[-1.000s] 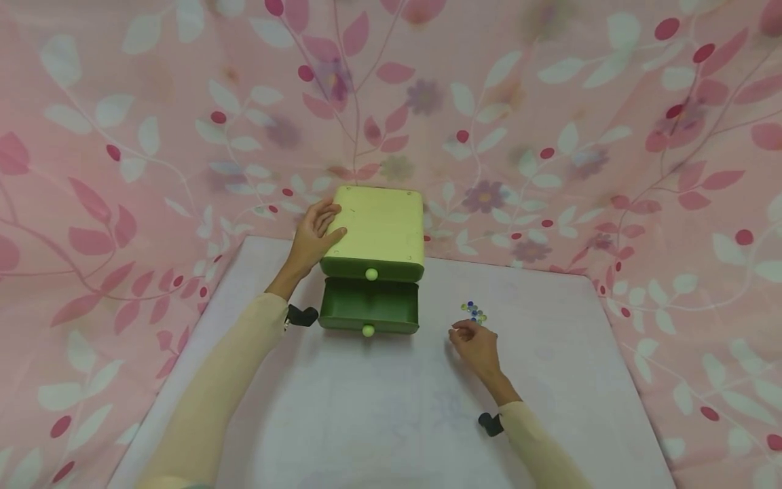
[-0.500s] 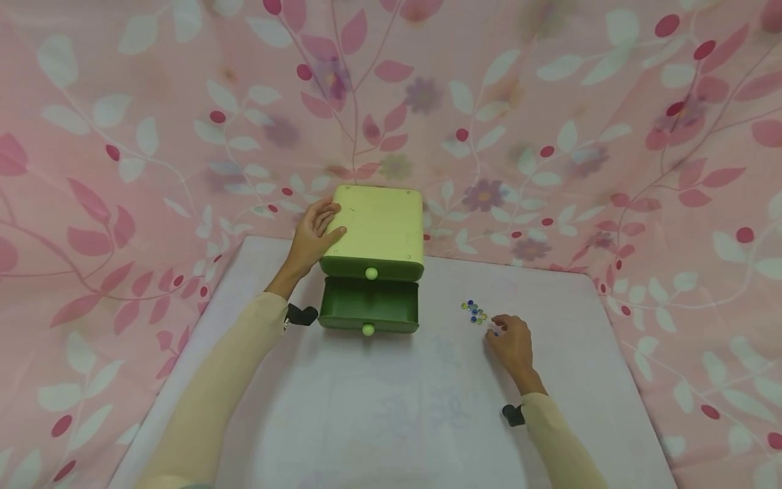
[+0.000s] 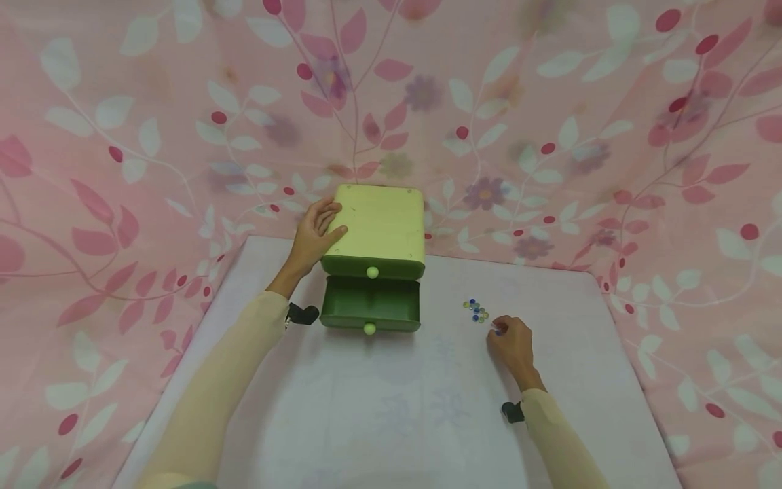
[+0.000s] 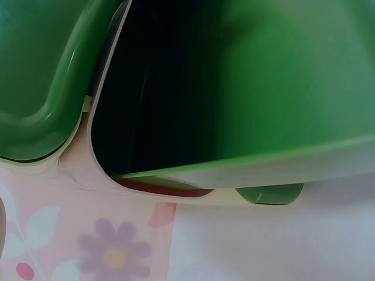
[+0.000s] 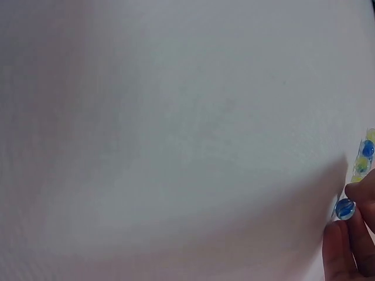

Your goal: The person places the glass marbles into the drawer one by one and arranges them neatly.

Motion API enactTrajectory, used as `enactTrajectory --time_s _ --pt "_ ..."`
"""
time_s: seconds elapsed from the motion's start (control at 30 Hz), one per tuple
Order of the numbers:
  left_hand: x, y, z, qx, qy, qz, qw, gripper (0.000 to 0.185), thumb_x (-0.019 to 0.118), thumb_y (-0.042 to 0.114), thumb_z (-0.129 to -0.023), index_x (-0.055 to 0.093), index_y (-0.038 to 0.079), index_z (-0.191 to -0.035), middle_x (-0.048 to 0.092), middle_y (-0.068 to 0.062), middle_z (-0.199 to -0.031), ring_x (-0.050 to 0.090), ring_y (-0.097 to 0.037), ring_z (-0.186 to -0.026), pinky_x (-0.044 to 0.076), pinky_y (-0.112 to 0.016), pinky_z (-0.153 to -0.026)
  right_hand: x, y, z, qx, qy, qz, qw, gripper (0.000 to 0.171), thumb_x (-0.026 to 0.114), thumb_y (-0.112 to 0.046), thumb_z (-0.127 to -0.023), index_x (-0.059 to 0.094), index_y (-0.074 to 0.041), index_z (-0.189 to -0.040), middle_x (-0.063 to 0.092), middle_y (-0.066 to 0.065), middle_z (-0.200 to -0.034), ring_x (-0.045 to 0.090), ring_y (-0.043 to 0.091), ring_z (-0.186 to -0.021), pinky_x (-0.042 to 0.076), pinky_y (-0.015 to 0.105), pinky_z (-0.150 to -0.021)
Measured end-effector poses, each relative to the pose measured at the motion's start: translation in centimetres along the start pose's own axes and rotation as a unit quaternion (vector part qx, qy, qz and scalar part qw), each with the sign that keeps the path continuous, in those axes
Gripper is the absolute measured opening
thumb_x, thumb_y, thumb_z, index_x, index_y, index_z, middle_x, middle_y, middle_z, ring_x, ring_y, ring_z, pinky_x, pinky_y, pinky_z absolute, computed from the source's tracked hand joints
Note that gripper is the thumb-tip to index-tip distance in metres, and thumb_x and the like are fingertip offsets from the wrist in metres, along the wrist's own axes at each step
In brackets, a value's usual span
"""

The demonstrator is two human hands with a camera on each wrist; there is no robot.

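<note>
The right hand (image 3: pixel 512 341) has moved to pinch a blue marble (image 5: pixel 344 209).

Head view high above table (image 3: pixel 391 407); wrist views close, downward

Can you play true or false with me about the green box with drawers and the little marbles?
1. The bottom drawer of the green box is pulled out. True.
2. The left hand is picking up marbles. False: it rests on the box's top left side.
3. The right hand pinches a blue marble at its fingertips. True.
4. The pile of marbles lies inside the open drawer. False: it lies on the table, to the right of the box.
5. The top drawer is pulled out too. False: it is pushed in.
</note>
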State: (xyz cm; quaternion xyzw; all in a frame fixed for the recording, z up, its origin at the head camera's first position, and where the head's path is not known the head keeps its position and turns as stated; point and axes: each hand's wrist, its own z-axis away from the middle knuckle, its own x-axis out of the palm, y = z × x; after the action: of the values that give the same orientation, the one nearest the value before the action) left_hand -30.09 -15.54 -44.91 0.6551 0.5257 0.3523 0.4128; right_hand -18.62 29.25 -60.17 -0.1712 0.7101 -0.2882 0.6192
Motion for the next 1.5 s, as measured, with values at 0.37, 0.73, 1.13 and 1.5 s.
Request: enactTrajectory --time_s 0.37,0.73,1.13,1.5 --pt "0.1 0.2 0.0 0.001 0.001 0.000 1.0000 0.070 0.063 -0.010 -0.087 0.027 -0.008 -0.148 0.038 -0.029 -0.140 0.033 -0.034 -0.139 0.023 -0.039 -0.120 0.0 0.2 -0.2 -0.009 0.019 -0.015 1.000 0.019 0.066 0.001 -0.080 0.071 0.001 -0.098 0.067 0.015 -0.092 0.061 0.028 -0.085 0.053 0.041 -0.075" --pt "0.1 0.1 0.0 -0.002 0.004 0.002 1.0000 0.070 0.064 -0.010 -0.087 0.028 -0.008 -0.147 0.039 -0.028 -0.140 0.034 -0.033 -0.138 0.024 -0.036 -0.120 -0.8 -2.9 -0.8 -0.095 0.068 -0.070 0.991 0.015 0.072 0.002 -0.078 0.072 0.002 -0.093 0.068 0.012 -0.089 0.065 0.026 -0.081 0.059 0.038 -0.068" --pt "0.1 0.4 0.2 -0.006 0.007 0.010 0.9999 0.070 0.064 -0.009 -0.087 0.030 -0.005 -0.147 0.037 -0.031 -0.140 0.032 -0.036 -0.139 0.024 -0.037 -0.120 -1.2 -9.9 -1.1 -0.180 0.070 -0.184 0.964 0.017 0.075 0.007 -0.077 0.071 0.003 -0.093 0.068 0.011 -0.090 0.068 0.023 -0.076 0.060 0.023 -0.069" --pt "0.2 0.3 0.1 -0.004 0.004 0.013 0.9999 0.072 0.063 -0.011 -0.086 0.025 -0.012 -0.147 0.037 -0.032 -0.139 0.032 -0.037 -0.138 0.023 -0.038 -0.120 -0.7 -16.0 -0.5 -0.237 0.050 -0.251 0.937 0.018 0.075 0.012 -0.075 0.072 0.003 -0.091 0.068 0.009 -0.090 0.069 0.024 -0.080 0.062 0.030 -0.073"
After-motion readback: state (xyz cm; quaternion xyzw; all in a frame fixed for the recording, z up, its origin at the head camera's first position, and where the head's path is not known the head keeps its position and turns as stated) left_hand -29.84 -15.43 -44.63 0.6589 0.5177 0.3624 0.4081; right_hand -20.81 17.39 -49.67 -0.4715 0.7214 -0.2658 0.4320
